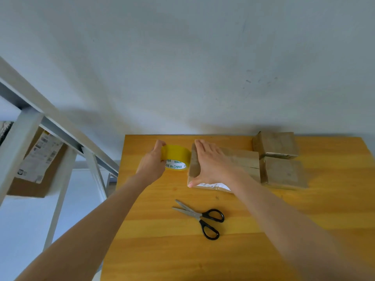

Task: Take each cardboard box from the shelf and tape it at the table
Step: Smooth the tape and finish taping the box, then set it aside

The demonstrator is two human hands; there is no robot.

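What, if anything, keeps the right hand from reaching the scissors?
Likely nothing, so yes: the right hand lies flat on the cardboard box, gripping nothing. The scissors lie on the table nearer the person, with nothing between.

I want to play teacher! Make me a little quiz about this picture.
1. Fill in: the right hand rests on a cardboard ___.
2. Which hand grips the yellow tape roll? A) left hand B) right hand
3. True or false: the scissors lie on top of the box.
Key: 1 box; 2 A; 3 false, they lie on the table.
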